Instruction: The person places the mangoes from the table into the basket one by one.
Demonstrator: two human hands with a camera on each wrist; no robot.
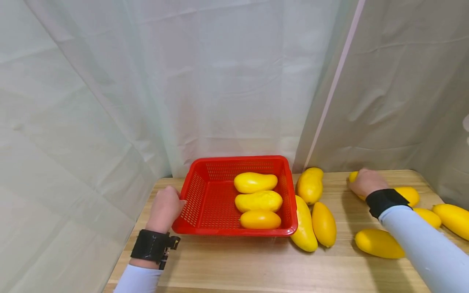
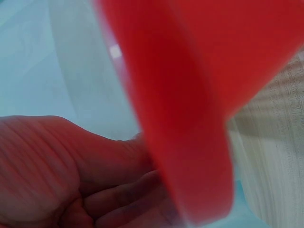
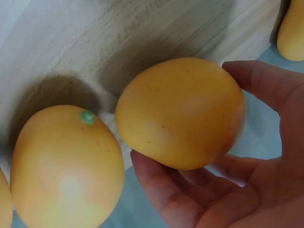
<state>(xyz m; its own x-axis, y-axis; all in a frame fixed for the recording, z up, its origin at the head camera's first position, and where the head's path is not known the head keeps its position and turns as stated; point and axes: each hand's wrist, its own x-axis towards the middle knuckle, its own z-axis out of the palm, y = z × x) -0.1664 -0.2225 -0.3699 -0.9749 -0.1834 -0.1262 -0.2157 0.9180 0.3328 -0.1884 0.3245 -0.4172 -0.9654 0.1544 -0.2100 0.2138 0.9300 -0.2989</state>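
A red plastic basket (image 1: 234, 232) with slotted walls sits on the table, three yellow mangoes lying along its right side. My left hand (image 1: 166, 206) grips the basket's left rim, thumb over the edge; the left wrist view shows the rim (image 2: 175, 123) blurred and close, with the fingers under it. Far to the right, my right hand (image 1: 367, 183) holds a mango (image 3: 180, 114) between thumb and fingers, mostly covered by the hand in the head view. Beside it in the right wrist view lies another mango (image 3: 66, 166) with a green stem end.
Against the basket's right side lie three mangoes, one of them a long one (image 1: 305, 228). Several more, including a mango (image 1: 379, 243) near the right forearm, are spread over the right of the wooden table (image 1: 227, 264). A pale curtain (image 1: 227, 81) hangs close behind.
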